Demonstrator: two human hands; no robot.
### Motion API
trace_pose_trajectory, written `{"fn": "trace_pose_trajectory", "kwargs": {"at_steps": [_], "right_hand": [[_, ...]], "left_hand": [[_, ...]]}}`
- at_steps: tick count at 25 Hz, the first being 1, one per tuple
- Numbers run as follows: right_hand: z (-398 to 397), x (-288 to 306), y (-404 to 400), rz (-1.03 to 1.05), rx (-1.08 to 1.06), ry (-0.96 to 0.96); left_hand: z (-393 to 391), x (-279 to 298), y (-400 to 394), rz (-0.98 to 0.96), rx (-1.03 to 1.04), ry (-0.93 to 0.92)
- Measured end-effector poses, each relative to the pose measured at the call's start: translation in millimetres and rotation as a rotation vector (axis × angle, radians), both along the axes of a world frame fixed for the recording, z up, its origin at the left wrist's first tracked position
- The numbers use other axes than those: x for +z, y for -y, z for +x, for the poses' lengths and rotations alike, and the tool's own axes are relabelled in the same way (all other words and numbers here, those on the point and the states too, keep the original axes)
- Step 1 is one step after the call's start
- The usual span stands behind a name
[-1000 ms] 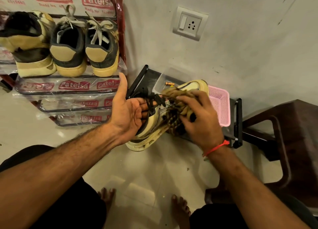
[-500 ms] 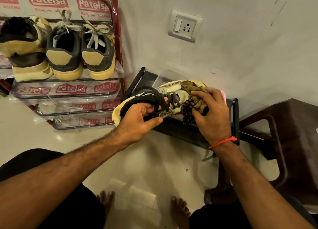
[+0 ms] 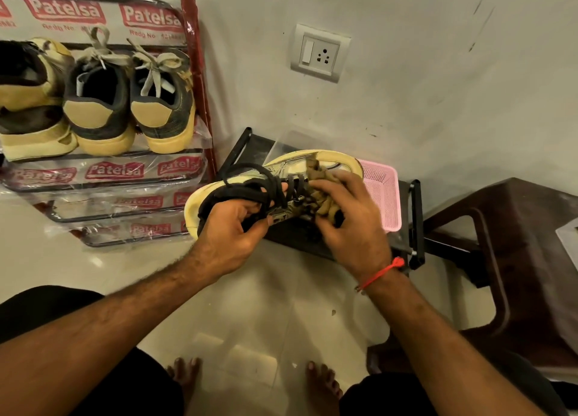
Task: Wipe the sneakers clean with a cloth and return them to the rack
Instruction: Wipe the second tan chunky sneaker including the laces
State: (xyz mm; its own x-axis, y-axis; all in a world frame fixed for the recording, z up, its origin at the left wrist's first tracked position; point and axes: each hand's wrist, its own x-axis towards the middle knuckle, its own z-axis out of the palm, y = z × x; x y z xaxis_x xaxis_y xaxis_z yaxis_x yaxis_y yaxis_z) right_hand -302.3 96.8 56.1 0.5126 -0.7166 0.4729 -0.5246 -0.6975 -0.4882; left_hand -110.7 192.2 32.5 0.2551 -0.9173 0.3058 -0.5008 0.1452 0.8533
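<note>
A cream sneaker with black laces and lining (image 3: 331,164) is held in the air in front of me, lying on its side with its toe to the right. My left hand (image 3: 230,232) grips it at the heel opening, fingers curled round the collar. My right hand (image 3: 350,225) holds a crumpled tan cloth (image 3: 322,184) against the sneaker's upper near the laces. The rack (image 3: 194,81) stands at the upper left, wrapped in printed plastic. Its top shelf holds three sneakers, heels toward me (image 3: 97,109).
A low black stand (image 3: 417,225) sits behind the held sneaker with a pink plastic basket (image 3: 383,193) on it. A dark brown plastic chair (image 3: 513,259) is at the right. A wall socket (image 3: 319,52) is above. My bare feet rest on the pale tiled floor (image 3: 237,321).
My left hand went from an open palm under the sneaker to gripping its heel collar. The sneaker turned onto its side, and the cloth moved along the upper toward the laces.
</note>
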Motion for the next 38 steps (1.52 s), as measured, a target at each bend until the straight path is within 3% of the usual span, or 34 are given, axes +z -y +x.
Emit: {"fn": "trace_pose_trajectory", "kwargs": {"at_steps": [2,6,11,17,19,23,25,36,38], "right_hand": [[-1,-1,3,-0.054,0.042,-0.02],[-15,10,26,0.004,-0.242,0.119],[15,8,-14,0.091,0.148,0.082],[1,5,9,0.139,-0.025,0.061],[0,1,9,0.167,-0.031,0.057],[-1,-9,10,0.232,-0.02,-0.012],[2,-13,7,0.264,0.008,-0.099],[7,-16,2,0.294,0.062,-0.219],[7,-16,2,0.3,0.071,-0.217]], "left_hand": [[0,-1,0,-0.026,0.016,0.04],[-1,-9,-2,-0.104,0.011,0.218],[3,-16,-7,-0.126,-0.038,0.444],[-3,-16,-2,-0.103,-0.04,0.464],[-5,-6,2,-0.053,0.005,0.348],[1,-1,7,0.368,0.128,-0.075],[5,-2,5,0.49,0.122,-0.184],[6,4,2,0.747,0.102,-0.783],[4,1,4,0.718,0.117,-0.781]]}}
